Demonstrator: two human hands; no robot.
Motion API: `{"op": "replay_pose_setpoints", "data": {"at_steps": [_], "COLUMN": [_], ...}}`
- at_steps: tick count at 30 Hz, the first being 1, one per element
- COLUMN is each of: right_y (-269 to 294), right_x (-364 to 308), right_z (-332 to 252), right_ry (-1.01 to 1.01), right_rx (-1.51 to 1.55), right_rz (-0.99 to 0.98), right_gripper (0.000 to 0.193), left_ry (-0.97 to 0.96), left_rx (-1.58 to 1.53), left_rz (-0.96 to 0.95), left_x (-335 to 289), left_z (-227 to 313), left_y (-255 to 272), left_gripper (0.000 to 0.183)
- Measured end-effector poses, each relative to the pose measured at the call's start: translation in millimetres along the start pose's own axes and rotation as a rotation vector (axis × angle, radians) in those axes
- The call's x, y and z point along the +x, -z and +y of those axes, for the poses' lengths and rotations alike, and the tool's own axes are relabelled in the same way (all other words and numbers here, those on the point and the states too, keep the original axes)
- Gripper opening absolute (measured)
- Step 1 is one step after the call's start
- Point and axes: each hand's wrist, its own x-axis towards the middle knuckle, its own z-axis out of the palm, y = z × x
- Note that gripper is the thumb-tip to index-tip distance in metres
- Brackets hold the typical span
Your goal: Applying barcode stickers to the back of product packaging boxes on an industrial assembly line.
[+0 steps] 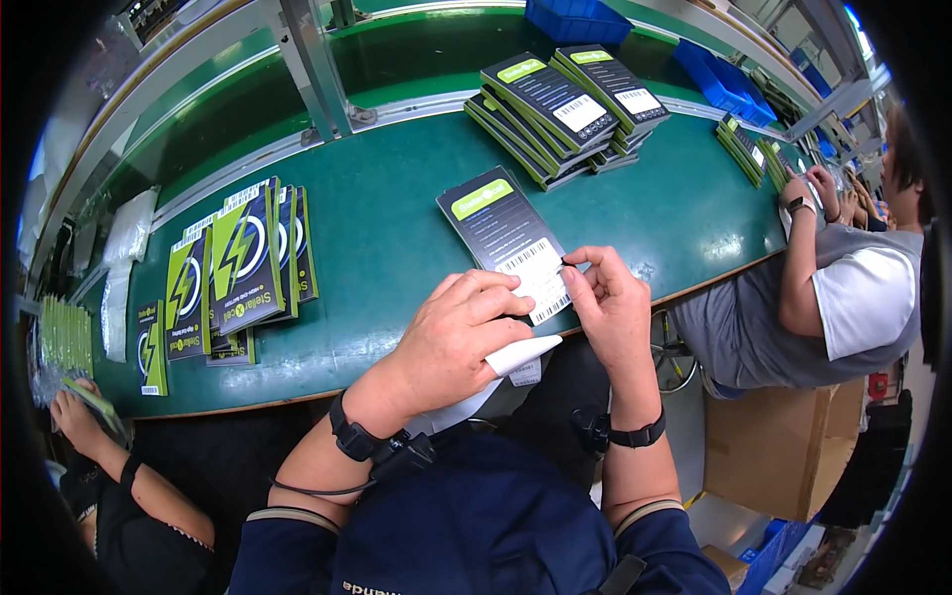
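Observation:
A flat black and green battery box (pixel 486 213) lies near the table's front edge, tilted, with white barcode labels (pixel 533 273) on its lower part. Across the lower left of the box rests my left hand (pixel 458 332), fingers curled. A white paper sheet (pixel 523 354) sticks out from under that palm and hangs past the table edge. At the right edge of the labels, my right hand (pixel 613 297) has thumb and forefinger close together in a pinch. What lies between those fingertips is too small to tell.
Stacked battery boxes (pixel 555 109) stand behind on the green table (pixel 377 228); more yellow-green boxes (pixel 243 258) lean at the left. Blue bins (pixel 729 79) sit at the back. One co-worker (pixel 843 268) works at the right, another person's hand (pixel 79 421) at the far left. A cardboard carton (pixel 769 446) stands below right.

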Motion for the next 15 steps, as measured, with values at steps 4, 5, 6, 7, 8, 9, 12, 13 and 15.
{"op": "replay_pose_setpoints", "data": {"at_steps": [4, 5, 6, 7, 8, 9, 12, 13, 15], "right_y": [-0.7, -0.8, -1.1, -1.2, -1.3, -1.6, -2.1, -2.1, -2.4], "right_x": [2.2, 2.2, 2.1, 2.0, 1.9, 1.8, 1.7, 1.4, 0.6], "right_z": [-1.1, -0.9, -0.5, -0.1, 0.6, 1.5, 2.5, 2.8, 4.7], "right_ry": [-0.005, -0.005, -0.006, -0.006, -0.006, -0.014, -0.021, -0.023, -0.019], "right_rx": [-0.019, -0.019, -0.016, -0.013, -0.013, 0.004, 0.025, 0.028, 0.034], "right_rz": [-0.008, -0.008, -0.003, 0.002, 0.002, 0.000, -0.004, -0.004, -0.002], "right_gripper": [0.015, 0.015, 0.015, 0.015, 0.015, 0.015, 0.015, 0.014, 0.014], "left_ry": [0.003, 0.003, 0.000, -0.004, -0.003, -0.002, 0.000, -0.001, 0.000], "left_rx": [0.002, 0.001, -0.008, -0.016, -0.016, -0.019, -0.008, 0.003, -0.002], "left_rz": [-0.007, -0.007, 0.004, 0.014, 0.014, 0.015, 0.009, 0.004, 0.006], "left_x": [-0.3, 0.0, 0.4, 0.7, 0.7, 0.5, -0.6, -1.0, -1.1], "left_z": [1.1, 1.2, 1.3, 1.5, 1.5, 1.6, 1.1, 1.0, 1.4], "left_y": [1.7, 1.3, 0.8, 0.5, 0.5, 0.3, 0.3, 0.1, -0.5], "left_gripper": [0.020, 0.020, 0.017, 0.014, 0.014, 0.015, 0.017, 0.019, 0.020]}}
